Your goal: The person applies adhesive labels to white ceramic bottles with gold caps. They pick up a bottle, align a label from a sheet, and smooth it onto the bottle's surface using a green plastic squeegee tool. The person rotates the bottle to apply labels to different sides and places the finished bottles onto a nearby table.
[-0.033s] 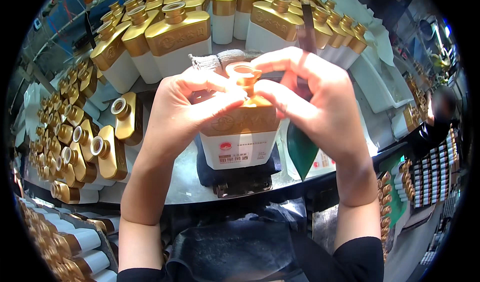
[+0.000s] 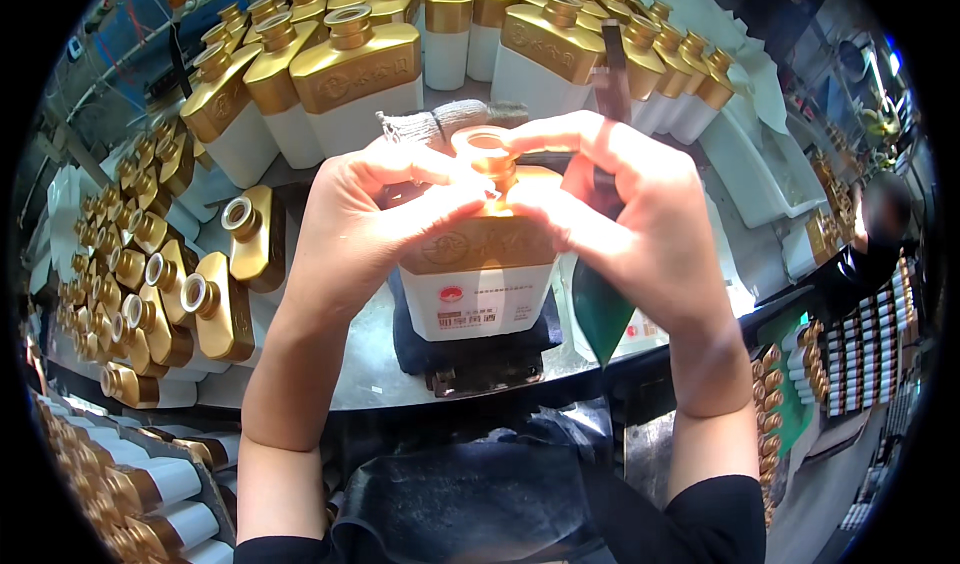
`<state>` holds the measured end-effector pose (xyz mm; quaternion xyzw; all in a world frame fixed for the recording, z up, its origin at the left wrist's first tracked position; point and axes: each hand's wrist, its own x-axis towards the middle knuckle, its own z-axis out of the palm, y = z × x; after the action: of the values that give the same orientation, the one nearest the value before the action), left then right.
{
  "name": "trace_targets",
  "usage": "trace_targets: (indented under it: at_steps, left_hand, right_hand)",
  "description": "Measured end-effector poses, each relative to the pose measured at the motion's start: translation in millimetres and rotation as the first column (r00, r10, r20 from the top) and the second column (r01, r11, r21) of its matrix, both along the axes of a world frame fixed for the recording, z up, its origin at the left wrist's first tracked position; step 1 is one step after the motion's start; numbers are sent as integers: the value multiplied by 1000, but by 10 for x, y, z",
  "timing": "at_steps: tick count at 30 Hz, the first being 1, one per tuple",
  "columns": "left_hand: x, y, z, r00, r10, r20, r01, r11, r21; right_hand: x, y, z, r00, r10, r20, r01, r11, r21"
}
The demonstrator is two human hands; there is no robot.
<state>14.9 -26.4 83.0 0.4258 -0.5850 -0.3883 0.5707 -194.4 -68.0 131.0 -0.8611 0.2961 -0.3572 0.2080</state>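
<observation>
A bottle point(image 2: 478, 309) with a white body and gold shoulder stands upright in front of me, its label side facing me. My left hand point(image 2: 385, 204) is closed in a pinch against the left side of its gold neck point(image 2: 490, 154). On the neck's other side, my right hand point(image 2: 630, 204) has its index finger at the rim and its thumb lower down, near the shoulder. Glare washes out the fingertips, so any small piece between them cannot be made out. Under the bottle lies a dark cloth pad point(image 2: 405, 339), and behind the neck is a grey cloth roll point(image 2: 465, 116).
Gold-and-white bottles point(image 2: 355, 74) crowd the bench's back; more gold-topped bottles point(image 2: 220, 309) lie at the left. A dark green pointed piece point(image 2: 602, 314) hangs beside my right hand. White trays point(image 2: 750, 169) sit at the right, near another person's dark sleeve point(image 2: 850, 274).
My right thumb and index finger have shifted slightly down on the bottle's neck. The left hand has hardly moved, and the bottle stays in place.
</observation>
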Motion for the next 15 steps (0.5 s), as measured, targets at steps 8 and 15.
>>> trace_targets:
  at_steps: [8, 15]
  left_hand:
    - [-4, 26, 12, 998, -8, -67, 11, 999, 43]
    - [46, -17, -41, 991, -75, -114, 77, 997, 8]
  right_hand:
    - [97, 51, -58, 998, -40, 50, 42, 998, -47]
    - [130, 29, -66, 993, 15, 119, -14, 1000, -12]
